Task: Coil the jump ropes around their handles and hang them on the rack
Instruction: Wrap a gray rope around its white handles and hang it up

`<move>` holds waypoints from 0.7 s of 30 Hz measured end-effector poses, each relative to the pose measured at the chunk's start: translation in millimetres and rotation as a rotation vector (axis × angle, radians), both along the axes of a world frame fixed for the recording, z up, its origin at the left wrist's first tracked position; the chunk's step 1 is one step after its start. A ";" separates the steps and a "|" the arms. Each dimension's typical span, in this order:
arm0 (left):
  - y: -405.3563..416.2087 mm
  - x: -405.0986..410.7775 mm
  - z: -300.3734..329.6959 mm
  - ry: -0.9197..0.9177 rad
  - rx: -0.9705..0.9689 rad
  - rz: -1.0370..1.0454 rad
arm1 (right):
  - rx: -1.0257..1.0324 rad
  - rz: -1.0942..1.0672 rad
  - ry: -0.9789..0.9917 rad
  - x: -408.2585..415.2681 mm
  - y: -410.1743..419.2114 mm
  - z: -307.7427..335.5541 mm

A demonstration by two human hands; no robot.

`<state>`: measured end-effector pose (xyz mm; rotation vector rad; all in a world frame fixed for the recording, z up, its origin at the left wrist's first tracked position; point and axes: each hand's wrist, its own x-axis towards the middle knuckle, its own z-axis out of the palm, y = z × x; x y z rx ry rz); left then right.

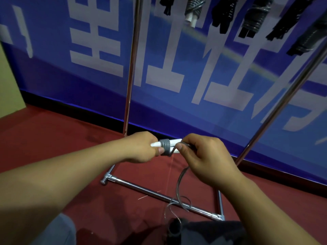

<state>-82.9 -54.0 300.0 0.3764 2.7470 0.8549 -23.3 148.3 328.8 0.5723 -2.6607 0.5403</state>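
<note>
while the left hand (pixel 141 147) curls around one end of the white handles (pixel 174 143), thumb pressed beside the coil (pixel 165 146), the right hand (pixel 205 156) pinches the grey rope (pixel 179 184) between thumb and forefinger just right of that coil. the handles lie level between the two hands, side by side, with several tight grey turns wound round their middle. the hands are close together, almost touching across the handles. both forearms reach forward from the lower corners, the left one long and nearly straight, the right bent in at the wrist with its back toward the camera. from the right hand's pinch the loose rope drops in a curve and ends in slack loops over the rack's (pixel 127 85) low bar (pixel 159 195). that chrome rack stands on a red carpet (pixel 53 138), two uprights rising on either side of the hands. along the top edge, coiled ropes (pixel 193 7) hang from it, some black, some grey. behind is a blue banner (pixel 159 59) with large white characters.
</note>
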 end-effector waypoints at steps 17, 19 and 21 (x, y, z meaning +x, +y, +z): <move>6.3 19.0 6.8 -0.140 0.124 -0.268 | -0.069 -0.184 0.054 -17.1 3.7 -5.5; 8.0 20.6 7.7 -0.105 0.117 -0.300 | -0.079 -0.201 0.049 -19.2 5.2 -6.5; 8.4 21.7 9.8 -0.075 0.120 -0.323 | -0.102 -0.216 0.041 -21.5 6.8 -7.1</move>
